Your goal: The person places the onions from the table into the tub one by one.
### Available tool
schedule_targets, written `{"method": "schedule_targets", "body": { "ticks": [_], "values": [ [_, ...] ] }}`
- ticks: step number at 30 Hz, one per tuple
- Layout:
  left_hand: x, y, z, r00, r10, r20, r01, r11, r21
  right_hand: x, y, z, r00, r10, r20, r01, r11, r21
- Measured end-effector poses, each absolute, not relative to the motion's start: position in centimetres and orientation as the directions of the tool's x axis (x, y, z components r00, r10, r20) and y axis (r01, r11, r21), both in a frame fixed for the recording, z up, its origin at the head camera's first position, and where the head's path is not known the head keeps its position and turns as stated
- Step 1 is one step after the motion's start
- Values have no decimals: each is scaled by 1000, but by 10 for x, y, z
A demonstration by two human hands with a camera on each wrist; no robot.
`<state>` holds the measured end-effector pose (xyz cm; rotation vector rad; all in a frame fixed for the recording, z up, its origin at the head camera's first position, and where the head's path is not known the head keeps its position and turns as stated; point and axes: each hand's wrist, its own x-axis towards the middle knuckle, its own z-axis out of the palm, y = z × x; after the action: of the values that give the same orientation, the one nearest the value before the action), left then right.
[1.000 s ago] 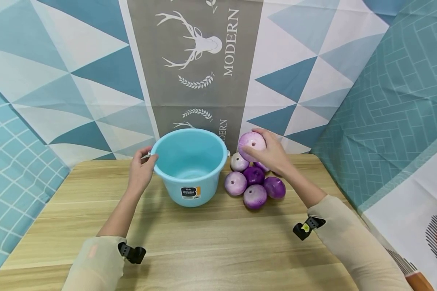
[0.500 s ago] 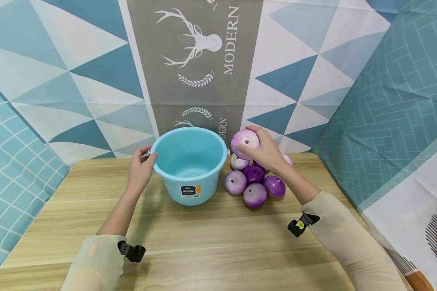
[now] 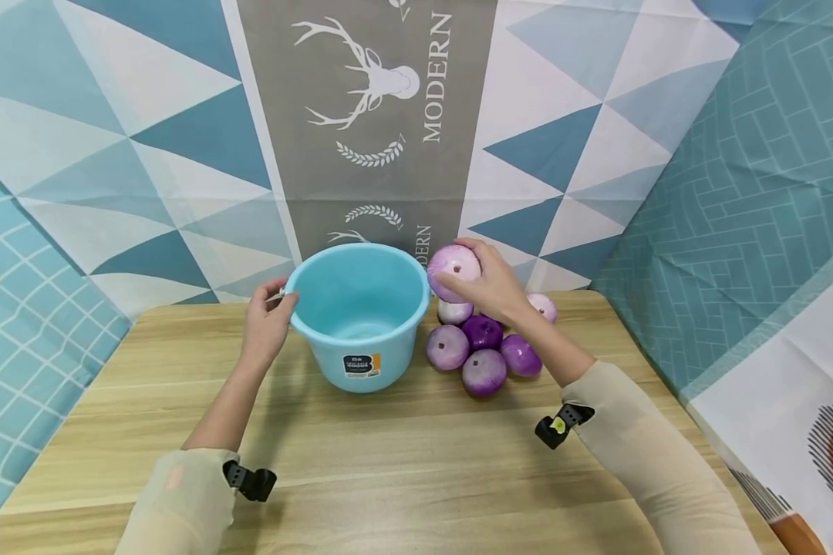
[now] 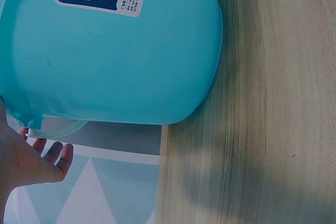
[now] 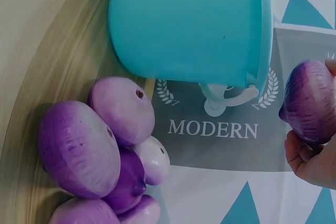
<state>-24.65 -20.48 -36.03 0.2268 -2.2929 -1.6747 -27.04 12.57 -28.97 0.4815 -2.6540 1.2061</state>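
Right hand pinches an onion above the pile; left hand pinches the bucket by its rim.
Onion is just beside the bucket: carried too low, could clip the rim; round and smooth, could slip onto the pile.

Here's the round onion, purple fading to pale, up in my right grip, pointed tip downward, near the rim yet apart from it! And the light-blue bucket: upright on the worktop, dark label facing front, rim held at its left by my left grip. Just right sit more onions, clustered, violet to near-white.
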Motion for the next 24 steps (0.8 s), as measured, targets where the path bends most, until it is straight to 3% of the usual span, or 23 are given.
{"method": "schedule_targets", "body": {
  "ticks": [24],
  "values": [
    [-244, -204, -359, -948, -278, 155, 66, 304, 951, -278, 104, -292, -939, -220, 266, -345, 607, -716]
  ]
}}
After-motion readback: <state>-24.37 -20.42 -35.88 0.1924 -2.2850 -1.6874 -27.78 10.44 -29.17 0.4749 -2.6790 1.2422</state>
